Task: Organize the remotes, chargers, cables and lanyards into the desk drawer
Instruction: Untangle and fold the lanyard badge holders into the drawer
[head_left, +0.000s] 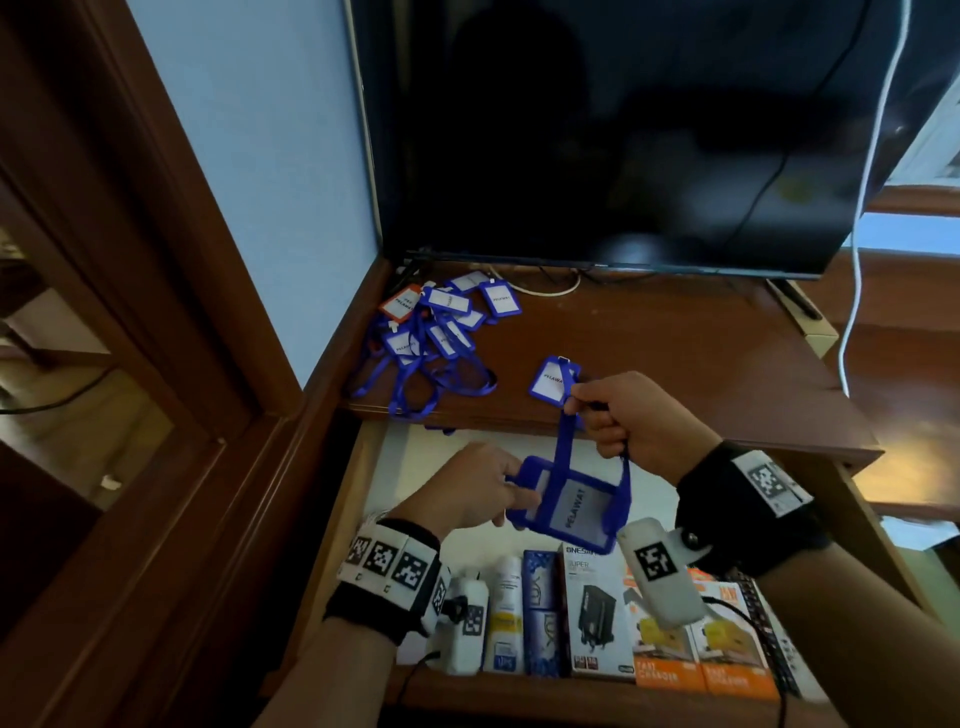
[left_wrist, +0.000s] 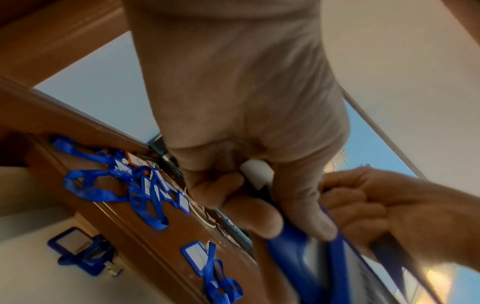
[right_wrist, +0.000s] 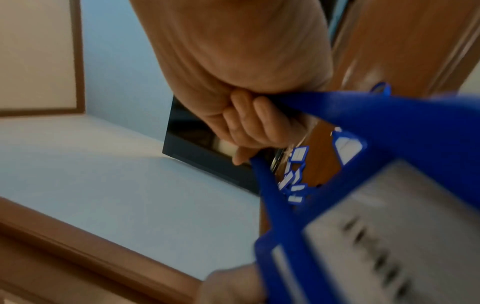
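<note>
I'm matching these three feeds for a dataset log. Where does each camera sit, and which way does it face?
Head: on the head, looking down at the open drawer; both hands show.
Left wrist: along the left hand, gripping the blue badge holder.
Right wrist: along the right hand, gripping the blue lanyard strap.
Shared: all three show the held badge holder and the lanyard pile.

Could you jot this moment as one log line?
left hand: holds badge holder | right hand: grips its strap | over open drawer
</note>
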